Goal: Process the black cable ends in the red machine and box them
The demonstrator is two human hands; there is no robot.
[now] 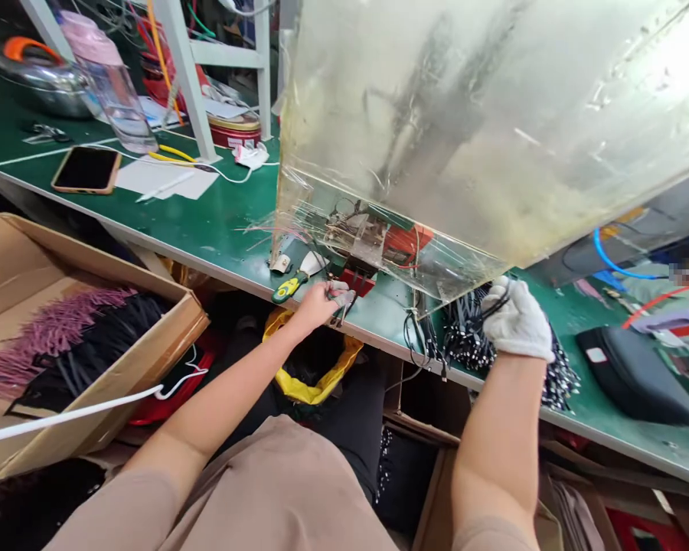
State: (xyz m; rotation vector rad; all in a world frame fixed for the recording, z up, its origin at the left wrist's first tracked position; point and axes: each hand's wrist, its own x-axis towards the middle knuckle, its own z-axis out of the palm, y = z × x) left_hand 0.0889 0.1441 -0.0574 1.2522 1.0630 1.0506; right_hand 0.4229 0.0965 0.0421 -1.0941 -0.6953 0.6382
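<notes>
The black, white-flecked cord bundle (465, 340) lies along the front edge of the green workbench (223, 229), just right of a small wired device (356, 241) behind a scuffed clear plastic shield (436, 130). Right hand (517, 321), in a white cotton glove, is raised over the bundle and clenched on a loop of dark cord (497, 304). Left hand (318, 304), bare, reaches forward from the lower left, forearm angled across the bench edge. Its fingertips (338, 295), apparently capped in grey, pinch a thin dark strand (338, 315) beside a red block (357, 283). A yellow-handled scraper (290, 287) lies just left of that hand. Lower left: a cardboard box (166, 337) holding pink and black tassels (51, 337). Farther back: a phone (86, 170).
</notes>
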